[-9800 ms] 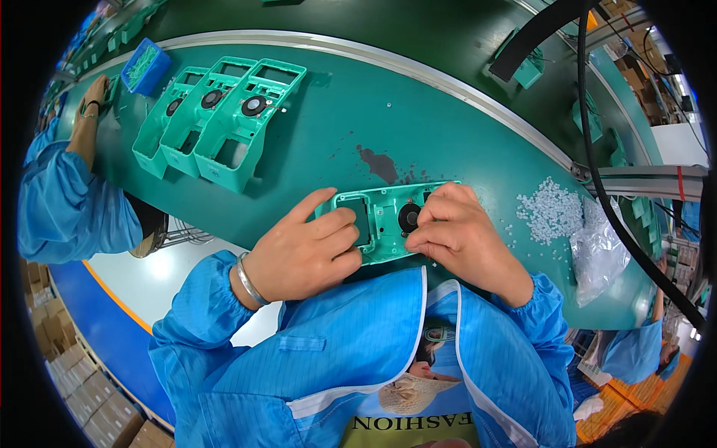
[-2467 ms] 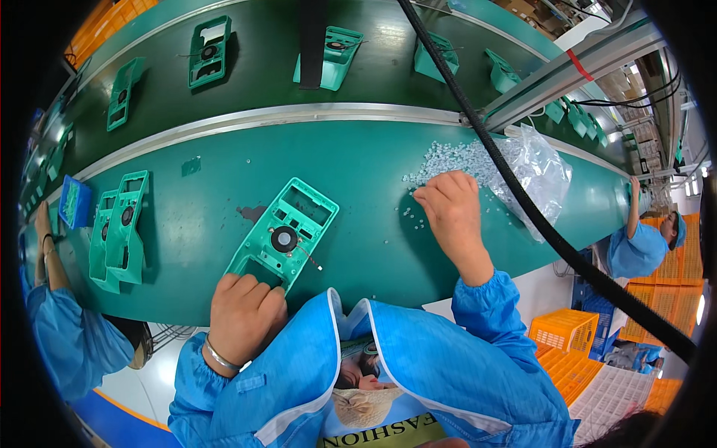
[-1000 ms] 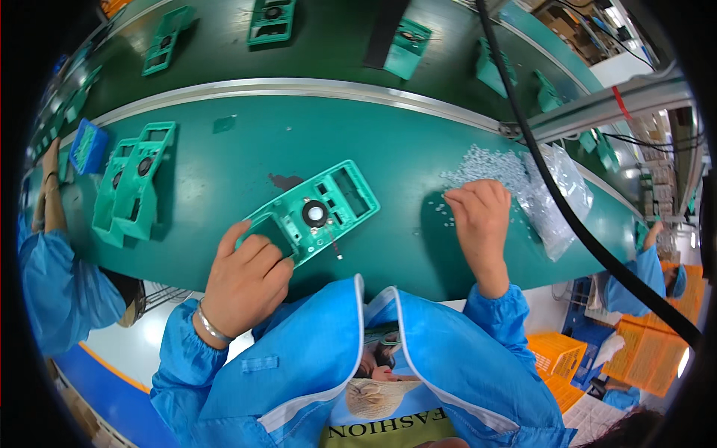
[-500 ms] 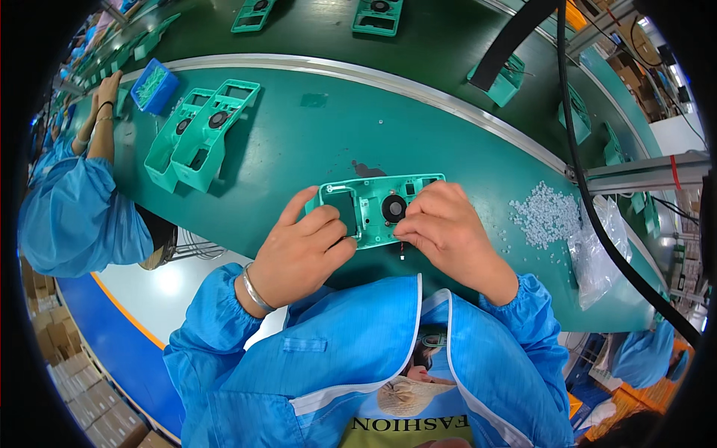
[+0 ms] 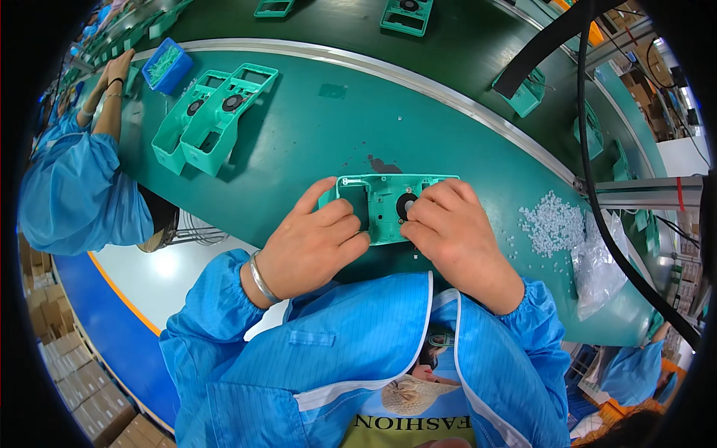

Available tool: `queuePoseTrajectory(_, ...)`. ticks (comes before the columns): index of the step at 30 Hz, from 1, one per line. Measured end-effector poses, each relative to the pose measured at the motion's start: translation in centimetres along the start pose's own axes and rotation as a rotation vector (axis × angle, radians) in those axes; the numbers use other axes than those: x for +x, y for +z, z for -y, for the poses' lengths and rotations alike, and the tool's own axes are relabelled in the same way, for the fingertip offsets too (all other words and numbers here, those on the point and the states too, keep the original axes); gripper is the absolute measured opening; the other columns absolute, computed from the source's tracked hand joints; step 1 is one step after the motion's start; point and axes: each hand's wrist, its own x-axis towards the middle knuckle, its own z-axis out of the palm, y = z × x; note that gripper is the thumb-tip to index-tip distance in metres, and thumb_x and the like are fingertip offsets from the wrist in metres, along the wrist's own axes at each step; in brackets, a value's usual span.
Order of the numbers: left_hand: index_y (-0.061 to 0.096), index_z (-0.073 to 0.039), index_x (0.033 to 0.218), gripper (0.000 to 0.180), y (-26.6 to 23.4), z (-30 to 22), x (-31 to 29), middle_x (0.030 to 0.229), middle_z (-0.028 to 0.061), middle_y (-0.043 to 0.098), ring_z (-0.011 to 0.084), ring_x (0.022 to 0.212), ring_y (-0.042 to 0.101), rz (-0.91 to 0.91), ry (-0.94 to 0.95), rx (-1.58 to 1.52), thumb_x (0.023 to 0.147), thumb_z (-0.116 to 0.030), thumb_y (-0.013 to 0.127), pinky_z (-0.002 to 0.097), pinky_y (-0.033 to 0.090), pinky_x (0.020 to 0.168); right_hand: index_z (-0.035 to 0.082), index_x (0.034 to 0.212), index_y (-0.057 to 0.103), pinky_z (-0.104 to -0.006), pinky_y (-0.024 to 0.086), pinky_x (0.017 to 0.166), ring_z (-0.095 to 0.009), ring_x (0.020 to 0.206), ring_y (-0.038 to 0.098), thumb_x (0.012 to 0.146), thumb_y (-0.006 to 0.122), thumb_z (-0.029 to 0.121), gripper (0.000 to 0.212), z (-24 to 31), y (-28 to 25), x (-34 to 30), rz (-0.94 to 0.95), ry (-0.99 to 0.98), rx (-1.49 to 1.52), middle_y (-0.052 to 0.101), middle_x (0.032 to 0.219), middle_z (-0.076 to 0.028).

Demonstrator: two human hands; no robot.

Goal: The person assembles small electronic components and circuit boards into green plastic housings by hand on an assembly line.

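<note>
Teal plastic fills the scene: a worker in a blue smock grips a flat rectangular teal plastic housing with a round black part at its middle (image 5: 388,205), held just above the near edge of the green bench (image 5: 314,142). The left hand (image 5: 317,239) clasps the housing's left end, fingers (image 5: 340,224) curled over its top face and thumb along the upper edge. The right hand (image 5: 455,231) covers the housing's right half, fingers (image 5: 429,209) pinched narrow against the black round part. To the right of the housing lies a scatter of small white plastic pieces (image 5: 553,224) beside a crumpled clear plastic bag (image 5: 601,269). To its upper left, two more teal housings (image 5: 213,119) rest side by side, with a small blue bin (image 5: 166,66) beyond them, where another person's bare arm (image 5: 108,97) reaches in.
</note>
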Motion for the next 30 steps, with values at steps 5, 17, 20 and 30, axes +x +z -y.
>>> queuePoseTrajectory(5,0.068,-0.012,0.093,0.01,-0.1,0.1,0.0,0.082,0.0017,0.055,0.0223,0.096,0.06,0.002,0.015,-0.005,0.083,-0.014,0.067,0.0575,0.039,0.116,0.01,0.082,0.071,-0.0399,0.046,0.094,-0.023,0.096,0.06,0.071,0.072,0.013,0.011,-1.1,-0.5,1.2,0.142,-0.014,0.03,0.062,0.089,-0.002)
queuePoseTrajectory(17,0.068,-0.014,0.093,0.011,0.0,0.3,-0.1,0.081,0.0001,0.054,0.0204,0.095,0.059,-0.01,0.025,-0.021,0.083,-0.014,0.066,0.058,0.039,0.116,0.014,0.082,0.074,-0.0411,0.044,0.094,-0.024,0.098,0.059,0.073,0.081,0.009,0.012,-1.2,0.7,0.3,0.068,0.15,0.238,0.064,0.087,0.001)
queuePoseTrajectory(20,0.068,-0.014,0.093,0.011,0.0,0.3,-0.2,0.081,-0.0002,0.055,0.0201,0.095,0.059,0.007,0.028,-0.005,0.082,-0.014,0.066,0.0583,0.039,0.116,0.014,0.082,0.074,-0.0415,0.043,0.095,-0.024,0.098,0.059,0.075,0.08,0.009,0.01,-1.2,0.6,0.5,0.072,0.139,0.21,0.064,0.087,0.001)
queuePoseTrajectory(30,0.07,-0.014,0.094,0.014,-0.8,0.4,-2.6,0.08,-0.0007,0.055,0.0207,0.094,0.06,0.008,-0.022,0.015,0.08,-0.014,0.072,0.0589,0.04,0.115,0.012,0.092,0.075,-0.0432,0.049,0.084,-0.029,0.093,0.063,0.082,0.08,0.014,0.012,-9.4,2.9,4.8,-0.144,0.343,0.066,0.069,0.09,-0.004)
